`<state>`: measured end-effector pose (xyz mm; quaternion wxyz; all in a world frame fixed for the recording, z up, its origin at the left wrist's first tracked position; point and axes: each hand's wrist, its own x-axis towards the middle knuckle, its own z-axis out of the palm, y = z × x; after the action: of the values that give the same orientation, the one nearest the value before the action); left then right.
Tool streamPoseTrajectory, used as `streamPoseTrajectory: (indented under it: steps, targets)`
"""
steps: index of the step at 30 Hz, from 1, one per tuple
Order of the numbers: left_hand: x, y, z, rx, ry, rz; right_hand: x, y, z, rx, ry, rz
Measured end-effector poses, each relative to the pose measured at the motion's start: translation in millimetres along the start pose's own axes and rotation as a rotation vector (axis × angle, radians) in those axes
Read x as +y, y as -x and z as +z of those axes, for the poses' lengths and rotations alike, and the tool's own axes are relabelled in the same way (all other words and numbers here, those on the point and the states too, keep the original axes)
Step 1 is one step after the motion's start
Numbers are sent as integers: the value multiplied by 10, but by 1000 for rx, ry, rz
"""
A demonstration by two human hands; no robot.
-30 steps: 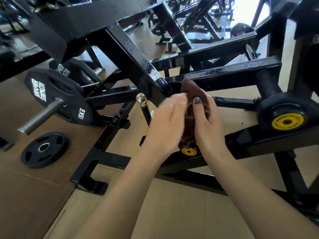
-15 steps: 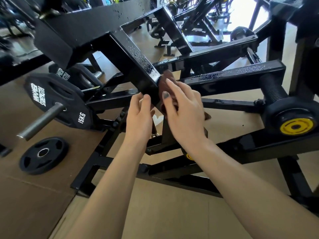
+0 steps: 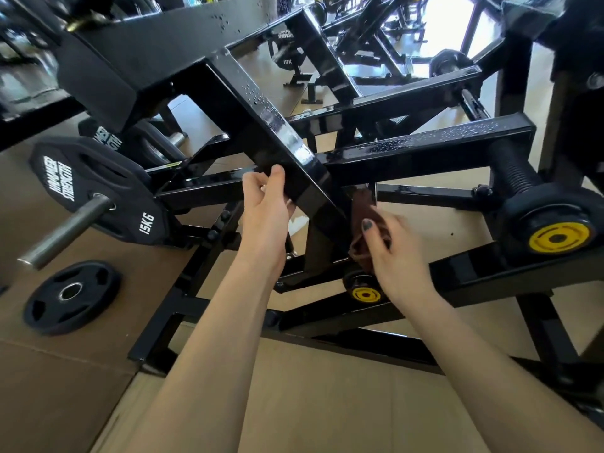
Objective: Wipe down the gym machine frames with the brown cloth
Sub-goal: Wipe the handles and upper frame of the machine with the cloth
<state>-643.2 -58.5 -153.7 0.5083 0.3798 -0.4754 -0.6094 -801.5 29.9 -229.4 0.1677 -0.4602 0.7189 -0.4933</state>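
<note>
Cloth goes from the top of the sloping bar down to its lower side.

The right hand (image 3: 397, 256), at 4 o'clock from the picture's middle, now pinches the brown cloth (image 3: 364, 217) under the diagonal frame bar (image 3: 277, 132), no longer on its upper face as half a second ago. The left hand (image 3: 266, 207), at 9 o'clock from the cloth, has curled around the bar's lower edge to steady it. Water drops remain on the upper faces, so I judge much wiping is left.

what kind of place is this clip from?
A gym, most likely a commercial one: a black plate-loaded machine frame, a 15KG weight plate on its metal peg, a loose plate on the floor, and more machines behind.
</note>
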Motion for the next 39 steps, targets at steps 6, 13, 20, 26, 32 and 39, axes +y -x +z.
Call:
streamPoseTrajectory:
  steps: [6, 13, 20, 26, 32, 39]
  targets:
    - [-3, 12, -44, -24, 49, -38, -252, -46, 98, 46, -74, 54]
    - [31, 8, -71, -51, 7, -25, -1481, -402, 375, 133, 21, -404]
    - [8, 15, -116, -84, 45, -13, -1291, -529, 364, 100, 114, -592]
    - [-41, -16, -112, -69, 19, -26, -190, -16, 125, 33, 103, -204]
    - [-20, -10, -117, -89, -12, -20, -1211, -405, 353, 176, 121, -466]
    - [43, -8, -144, -107, -14, -32, -1950, -909, 647, 300, 322, -702]
